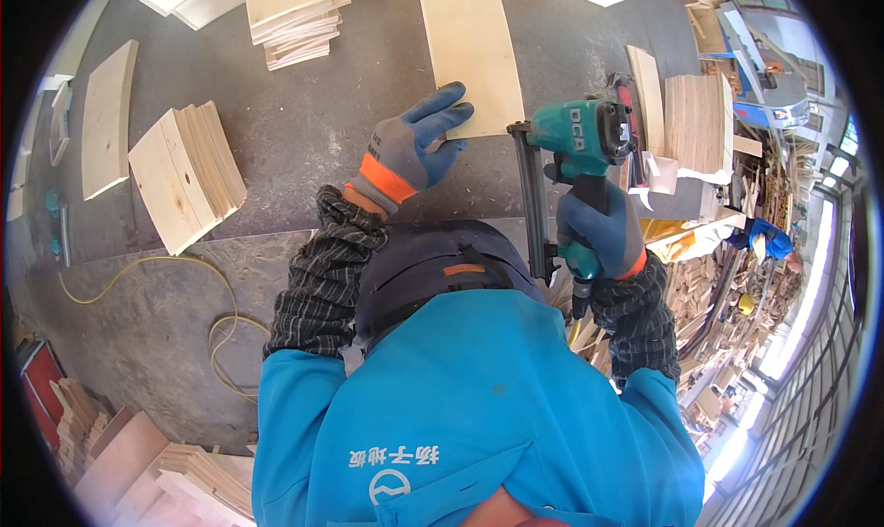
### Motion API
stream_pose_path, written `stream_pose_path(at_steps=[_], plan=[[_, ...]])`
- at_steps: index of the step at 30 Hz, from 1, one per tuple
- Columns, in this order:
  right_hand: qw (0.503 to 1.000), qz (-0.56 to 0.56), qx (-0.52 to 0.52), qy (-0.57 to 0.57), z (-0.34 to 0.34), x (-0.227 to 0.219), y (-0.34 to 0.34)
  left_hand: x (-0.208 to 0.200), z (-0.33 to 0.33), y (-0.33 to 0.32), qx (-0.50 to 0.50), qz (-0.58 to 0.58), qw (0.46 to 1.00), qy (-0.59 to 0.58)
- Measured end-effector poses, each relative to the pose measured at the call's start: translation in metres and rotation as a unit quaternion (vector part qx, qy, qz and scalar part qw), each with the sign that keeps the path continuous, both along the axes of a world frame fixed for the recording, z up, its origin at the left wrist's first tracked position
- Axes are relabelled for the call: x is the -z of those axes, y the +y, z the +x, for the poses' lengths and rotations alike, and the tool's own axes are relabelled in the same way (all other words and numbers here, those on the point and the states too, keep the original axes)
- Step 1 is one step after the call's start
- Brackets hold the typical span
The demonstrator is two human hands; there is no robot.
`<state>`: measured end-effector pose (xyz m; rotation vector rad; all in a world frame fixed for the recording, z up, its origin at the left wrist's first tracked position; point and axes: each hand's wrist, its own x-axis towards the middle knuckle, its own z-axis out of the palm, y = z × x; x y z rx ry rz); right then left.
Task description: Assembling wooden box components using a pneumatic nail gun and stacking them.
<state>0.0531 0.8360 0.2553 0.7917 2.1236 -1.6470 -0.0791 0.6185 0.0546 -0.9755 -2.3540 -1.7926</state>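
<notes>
In my right hand point(599, 223), gloved in blue and grey, is a teal pneumatic nail gun point(575, 131), with my fingers wrapped round its handle. Its nose and long dark magazine lie beside the near end of a pale wooden board point(474, 48) that runs away from me across the dark table. My left hand point(419, 150), in a matching glove with an orange cuff, rests with outstretched fingers at the near left corner of that board. Its fingertips touch or nearly touch the wood; the exact contact is hard to make out.
Stacked wooden boards stand on the table point(304, 150) at left point(189, 173), at the far side point(295, 16) and at right point(697, 127). A yellow air hose point(226, 288) curls over the floor at left. Scrap wood point(737, 315) piles up at right, where another person point(769, 239) is.
</notes>
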Motion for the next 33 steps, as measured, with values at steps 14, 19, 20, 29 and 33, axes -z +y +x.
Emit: stream_pose_path(at_steps=[14, 19, 20, 29, 33], plan=[[1.0, 0.0, -0.014, -0.011, -0.001, 0.006, 0.004, -0.001, 0.0, 0.001, -0.005, 0.003, 1.0, -0.009], [1.0, -0.002, 0.003, 0.007, 0.003, -0.002, 0.011, 0.001, 0.002, -0.001, -0.006, 0.0, 1.0, 0.0], [1.0, -0.008, 0.011, 0.017, 0.007, -0.002, 0.019, 0.002, 0.003, -0.002, -0.006, -0.005, 1.0, -0.002], [0.94, 0.337, 0.001, 0.047, 0.043, 0.093, 0.152, -0.028, 0.005, 0.0, -0.063, -0.02, 0.997, -0.042], [0.845, 0.528, -0.087, -0.021, 0.044, 0.169, 0.208, -0.023, -0.008, 0.025, -0.175, 0.082, 0.944, -0.267]])
